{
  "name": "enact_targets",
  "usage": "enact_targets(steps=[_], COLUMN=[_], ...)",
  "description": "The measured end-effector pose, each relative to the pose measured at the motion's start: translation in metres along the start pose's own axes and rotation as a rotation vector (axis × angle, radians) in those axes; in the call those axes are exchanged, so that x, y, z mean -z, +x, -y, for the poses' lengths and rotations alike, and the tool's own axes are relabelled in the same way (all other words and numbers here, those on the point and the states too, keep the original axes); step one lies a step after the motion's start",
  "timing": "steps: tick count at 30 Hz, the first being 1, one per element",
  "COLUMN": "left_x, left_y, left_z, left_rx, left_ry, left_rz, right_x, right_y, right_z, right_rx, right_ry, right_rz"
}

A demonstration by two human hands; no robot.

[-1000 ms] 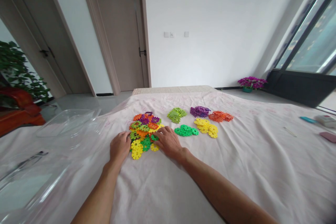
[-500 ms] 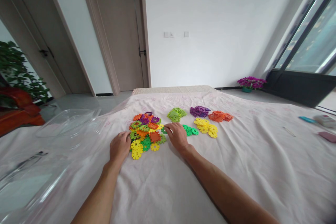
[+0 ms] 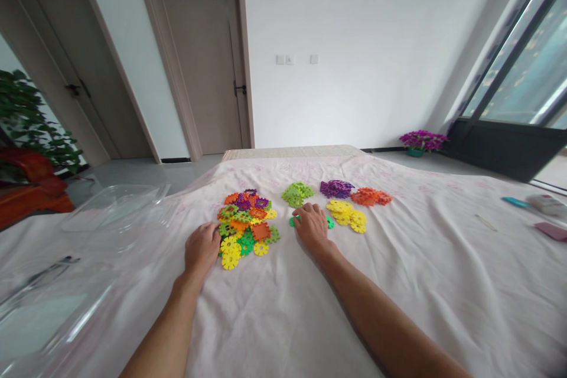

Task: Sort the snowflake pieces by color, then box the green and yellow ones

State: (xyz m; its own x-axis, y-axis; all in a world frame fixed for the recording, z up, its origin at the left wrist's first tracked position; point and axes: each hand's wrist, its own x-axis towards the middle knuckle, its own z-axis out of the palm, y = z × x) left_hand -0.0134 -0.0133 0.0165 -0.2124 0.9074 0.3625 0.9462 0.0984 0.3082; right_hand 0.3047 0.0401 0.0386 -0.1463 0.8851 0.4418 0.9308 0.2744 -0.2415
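Observation:
My right hand (image 3: 312, 226) pinches a green slotted disc (image 3: 293, 221) by its edge. The hand is over the green disc pile, most of which it hides; one green disc (image 3: 330, 222) shows to its right. My left hand (image 3: 202, 243) rests on the cloth at the left edge of a mixed heap of plastic connector pieces (image 3: 243, 218), its fingers loosely bent and apart, holding nothing visible. Orange, purple, yellow, light green and green pieces, round and square, make up that heap.
Sorted piles lie beyond my right hand: light green (image 3: 297, 194), purple (image 3: 336, 189), orange (image 3: 371, 196) and yellow (image 3: 346, 214). Clear plastic containers (image 3: 117, 207) stand at the left. A blue item (image 3: 514, 202) and a pink item (image 3: 550, 231) lie far right on the wrinkled cloth (image 3: 425, 260).
My right hand has moved right, away from the mixed heap to the green pile, carrying the green disc. My left hand has stayed put.

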Motion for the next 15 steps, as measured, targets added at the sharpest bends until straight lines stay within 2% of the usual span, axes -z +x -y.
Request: enact_targets(steps=[3, 10, 15], left_x=[0.0, -0.002, -0.001], left_y=[0.0, 0.0, 0.0], left_z=[0.0, 0.001, 0.001], left_rx=[-0.002, -0.002, -0.004], left_ry=[-0.005, 0.011, 0.004], left_rz=[0.0, -0.002, -0.017], right_x=[0.003, 0.009, 0.006], right_y=[-0.003, -0.018, -0.023], right_z=[0.009, 0.048, 0.06], right_rx=[0.081, 0.408, 0.498], right_ry=[0.036, 0.146, 0.16], right_rz=[-0.002, 0.066, 0.134])
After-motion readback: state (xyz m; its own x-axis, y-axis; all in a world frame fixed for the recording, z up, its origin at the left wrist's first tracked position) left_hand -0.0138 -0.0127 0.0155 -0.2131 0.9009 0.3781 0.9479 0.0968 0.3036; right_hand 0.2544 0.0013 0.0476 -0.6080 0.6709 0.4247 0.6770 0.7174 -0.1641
